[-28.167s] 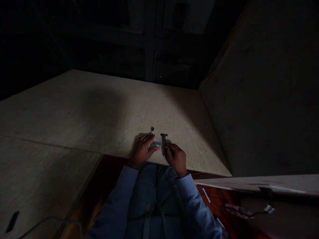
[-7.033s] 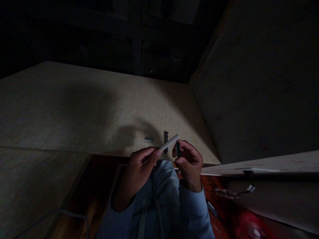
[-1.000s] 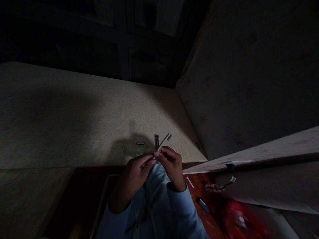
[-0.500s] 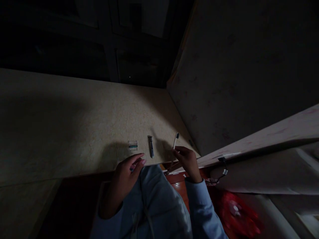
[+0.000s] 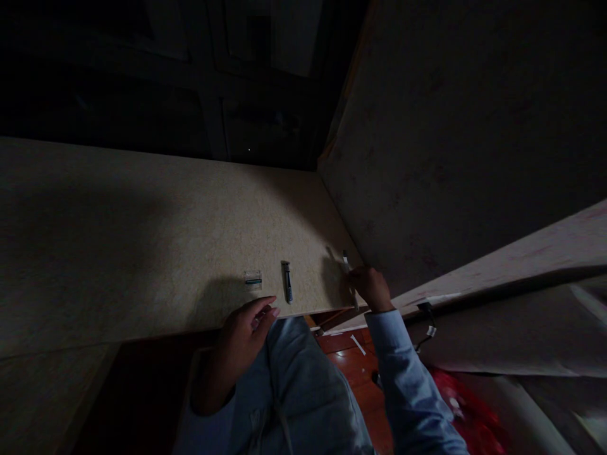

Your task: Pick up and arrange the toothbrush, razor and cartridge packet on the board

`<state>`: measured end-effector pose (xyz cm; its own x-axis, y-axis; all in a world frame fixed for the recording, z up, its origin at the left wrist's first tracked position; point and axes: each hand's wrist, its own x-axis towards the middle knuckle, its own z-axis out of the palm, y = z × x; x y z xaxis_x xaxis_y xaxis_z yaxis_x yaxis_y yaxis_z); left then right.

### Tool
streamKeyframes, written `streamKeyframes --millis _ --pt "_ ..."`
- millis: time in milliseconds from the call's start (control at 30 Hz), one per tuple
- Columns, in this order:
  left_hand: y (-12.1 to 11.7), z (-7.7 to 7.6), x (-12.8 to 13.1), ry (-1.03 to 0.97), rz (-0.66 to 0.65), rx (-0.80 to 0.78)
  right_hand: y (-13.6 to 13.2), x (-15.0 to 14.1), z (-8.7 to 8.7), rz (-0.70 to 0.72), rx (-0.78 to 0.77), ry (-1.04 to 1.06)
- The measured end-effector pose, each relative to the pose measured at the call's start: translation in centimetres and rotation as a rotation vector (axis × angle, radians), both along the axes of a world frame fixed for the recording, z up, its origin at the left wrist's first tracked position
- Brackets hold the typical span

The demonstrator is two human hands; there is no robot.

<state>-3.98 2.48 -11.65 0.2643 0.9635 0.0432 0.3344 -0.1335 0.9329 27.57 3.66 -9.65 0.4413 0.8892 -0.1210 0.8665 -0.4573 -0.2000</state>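
My right hand [image 5: 371, 287] is closed round the middle of a white toothbrush [image 5: 355, 298], low over the right end of the counter. The brush head points toward the back, and I cannot tell whether the brush touches the counter. At the front edge my left hand [image 5: 244, 328] hovers, thumb and fingers apart, with nothing visible in it. Between the hands a dark blue razor [image 5: 288, 287] lies on the counter, its head toward the back. To its left is a small clear plastic case [image 5: 253, 280] with a green strip.
A pale speckled counter [image 5: 190, 221] runs along a dark window [image 5: 256, 114]. The wall [image 5: 427, 189] closes off its right end. Below the front edge is a partly visible drawer [image 5: 332, 317]. A red plastic bag [image 5: 462, 404] and a black cable [image 5: 429, 322] are at lower right.
My right hand has moved right, toward the wall, and lowered the toothbrush toward the counter. The left hand has stayed nearly still.
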Motion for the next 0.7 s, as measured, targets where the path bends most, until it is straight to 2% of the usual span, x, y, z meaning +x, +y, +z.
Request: streamKeyframes --millis 200,500,700 --pt "0.3 -0.3 0.0 0.002 0.018 0.01 0.9 0.5 -0.4 0.028 -0.029 -0.027" --pt "0.6 -0.5 0.0 0.02 0.03 0.015 0.3 0.1 -1.4 -0.054 -0.001 -0.055" --pt "0.7 -0.6 0.1 0.03 0.041 0.005 0.0 -0.3 -2.4 -0.052 0.107 -0.022"
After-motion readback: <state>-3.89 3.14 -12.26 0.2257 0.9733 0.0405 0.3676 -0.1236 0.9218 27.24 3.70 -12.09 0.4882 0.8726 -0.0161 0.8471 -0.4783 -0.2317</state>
